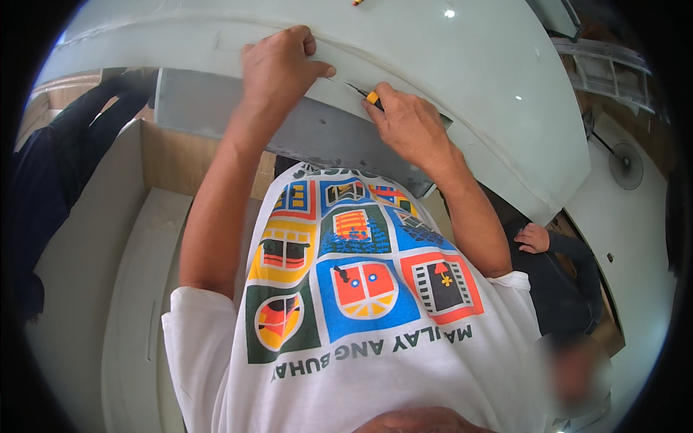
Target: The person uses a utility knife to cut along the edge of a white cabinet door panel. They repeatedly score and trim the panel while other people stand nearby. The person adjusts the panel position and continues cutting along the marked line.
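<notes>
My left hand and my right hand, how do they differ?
Your right hand grips a yellow-and-black tool; whether your left hand holds anything is unclear. The left hand's thumb points rightward, while the tool's thin tip in the right hand points leftward. The left hand sits higher in the picture than the right hand. Both are bare.

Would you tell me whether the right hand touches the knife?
Touching: the head view shows the right hand holding the knife, thumb and finger against its handle.

knife handle (372,97): partly hidden by right hand (413,124) | co-worker's head (575,372): blurred
</notes>
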`<state>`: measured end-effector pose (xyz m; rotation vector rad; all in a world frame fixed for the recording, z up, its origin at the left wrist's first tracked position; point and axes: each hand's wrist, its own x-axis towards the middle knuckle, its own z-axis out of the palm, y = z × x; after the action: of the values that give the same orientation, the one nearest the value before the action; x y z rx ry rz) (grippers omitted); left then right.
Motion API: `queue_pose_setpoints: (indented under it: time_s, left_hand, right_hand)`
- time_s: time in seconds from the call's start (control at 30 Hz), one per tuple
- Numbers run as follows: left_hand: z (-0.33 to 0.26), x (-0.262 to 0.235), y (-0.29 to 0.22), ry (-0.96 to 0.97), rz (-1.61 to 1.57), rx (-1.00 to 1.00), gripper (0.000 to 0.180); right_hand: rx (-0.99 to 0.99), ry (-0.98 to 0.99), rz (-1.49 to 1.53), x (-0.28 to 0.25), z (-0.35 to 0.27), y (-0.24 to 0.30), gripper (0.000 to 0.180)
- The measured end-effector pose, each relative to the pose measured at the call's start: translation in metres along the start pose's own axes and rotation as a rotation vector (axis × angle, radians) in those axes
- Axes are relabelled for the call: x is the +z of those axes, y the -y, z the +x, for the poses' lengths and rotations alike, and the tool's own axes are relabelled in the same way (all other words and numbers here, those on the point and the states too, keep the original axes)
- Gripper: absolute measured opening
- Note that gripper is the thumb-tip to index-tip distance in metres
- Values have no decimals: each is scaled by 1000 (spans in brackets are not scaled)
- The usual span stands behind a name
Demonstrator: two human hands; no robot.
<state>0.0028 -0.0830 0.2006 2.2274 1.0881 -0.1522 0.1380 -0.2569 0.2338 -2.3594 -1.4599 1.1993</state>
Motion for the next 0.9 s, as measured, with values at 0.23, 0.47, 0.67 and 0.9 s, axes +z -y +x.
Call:
queue_pose_setpoints:
  time_s: [0.23,0.47,0.67,0.9]
  left_hand:
    - [-1,0,-1,1,7,6,39]
    - [-2,-3,-4,-10,-4,-3,40]
    - [-1,1,0,-13,6,15,41]
    - [-8,6,0,-41,-41,27,40]
  right_hand:
    - [-72,11,-65,-4,7,2,27]
    - [-67,17,-82,-3,8,4,27]
    - [-92,4,-131,-4,8,7,27]
    - [-93,-33,-184,-1,-2,15,23]
